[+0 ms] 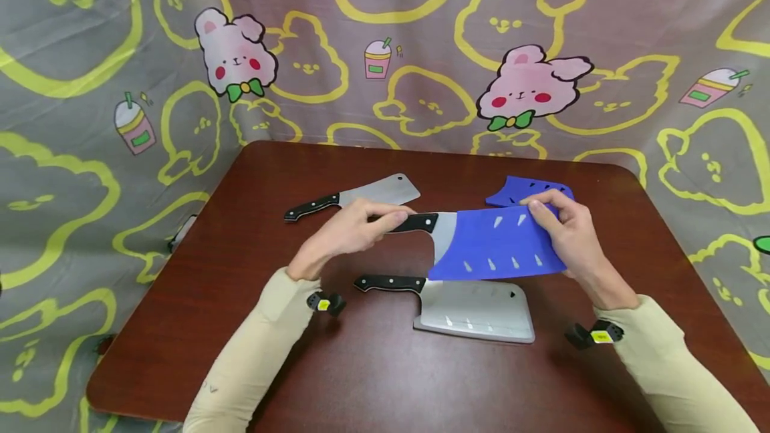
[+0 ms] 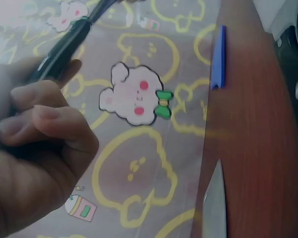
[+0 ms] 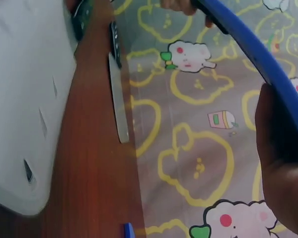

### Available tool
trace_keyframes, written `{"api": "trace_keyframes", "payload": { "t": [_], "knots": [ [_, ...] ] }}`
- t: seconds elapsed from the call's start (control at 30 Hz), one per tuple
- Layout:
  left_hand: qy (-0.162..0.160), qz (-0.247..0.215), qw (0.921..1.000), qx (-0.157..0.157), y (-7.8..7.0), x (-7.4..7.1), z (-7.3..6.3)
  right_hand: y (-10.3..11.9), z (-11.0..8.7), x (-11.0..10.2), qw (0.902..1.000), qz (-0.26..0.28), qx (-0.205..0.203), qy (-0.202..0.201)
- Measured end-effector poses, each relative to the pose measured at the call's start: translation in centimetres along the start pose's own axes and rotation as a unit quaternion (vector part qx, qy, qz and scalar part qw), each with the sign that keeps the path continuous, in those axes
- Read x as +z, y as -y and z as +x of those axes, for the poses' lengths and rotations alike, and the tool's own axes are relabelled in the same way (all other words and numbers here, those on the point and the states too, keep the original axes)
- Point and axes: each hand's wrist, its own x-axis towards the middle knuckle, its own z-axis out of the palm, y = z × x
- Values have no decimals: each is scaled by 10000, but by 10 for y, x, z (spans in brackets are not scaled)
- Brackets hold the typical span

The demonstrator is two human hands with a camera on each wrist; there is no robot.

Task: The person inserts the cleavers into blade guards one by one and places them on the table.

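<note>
L hand (image 1: 361, 226) is clamped round the blk handle (image 1: 415, 222) of the held cleaver (image 1: 444, 239), fingers curled over it. R hand (image 1: 574, 239) pinches the far end of the blue sheath (image 1: 499, 242), thumb on the near face, other fingers mostly hidden behind. Sheath sits over most of the blade; only a curved strip of bare steel shows next to the handle, plus pale slits along top & btm. The pair is held up off the surface (image 1: 325, 379), approx level, handle to L, sheath to R.

Near cleaver (image 1: 478, 309) lies flat just below/in front of it, blk riveted handle to L, blade to R w/ a dark hole nr the top R corner & a few slit-like marks. Far cleaver (image 1: 381, 191) lies flat behind the L hand, blade angled up to the R, same type of handle. Spare sheath (image 1: 517, 189), blue w/ dark slits, is on the surface behind the R hand, partly hidden.

Both arms in cream sleeves (image 1: 265, 346). Behind: grey-pink cloth (image 1: 421, 109) w/ yellow outlines, bunnies & cups.
</note>
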Motion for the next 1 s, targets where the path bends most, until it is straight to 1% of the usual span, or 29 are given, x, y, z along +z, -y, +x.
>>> {"api": "trace_keyframes", "payload": {
  "t": [0.07, 0.1, 0.2, 0.3, 0.43, 0.47, 0.57, 0.67, 0.7, 0.77, 0.83, 0.9, 1.0],
  "knots": [
    [89, 60, 9999, -6, -2, 3, 3, 0, 0, 7, 9997, -224, 58, 76],
    [27, 53, 10000, -38, -2, 3, 3, 0, 0, 9, 9995, -318, 28, -15],
    [-30, 52, 9999, -110, -2, 2, 2, 1, 0, 12, 9992, -380, 38, -146],
    [74, -76, 9999, -128, 1, 2, 1, 0, 0, 13, 9990, -397, 162, -131],
    [231, -284, 9991, -220, 6, 1, 2, -2, 1, 13, 9993, -32, 367, -51],
    [251, -296, 9990, -220, 7, 0, 3, -3, 1, 13, 9991, 91, 409, -84],
    [247, -137, 9996, -78, 8, -3, 6, -7, 5, 13, 9976, 456, 507, -110],
    [343, 29, 9994, 91, 11, -6, 11, -13, 8, 13, 9972, 497, 565, -15],
    [400, 58, 9991, 125, 13, -7, 13, -15, 8, 12, 9974, 414, 582, 59],
    [521, 39, 9986, 98, 16, -7, 17, -19, 10, 11, 9977, 78, 638, 200],
    [590, 9, 9983, 24, 20, -7, 21, -23, 13, 8, 9961, -511, 628, 353],
    [604, 51, 9981, -73, 24, -6, 24, -27, 15, 6, 9905, -1121, 618, 494],
    [600, 212, 9978, -194, 30, -4, 28, -33, 19, 1, 9772, -1915, 596, 695]
  ]
}}
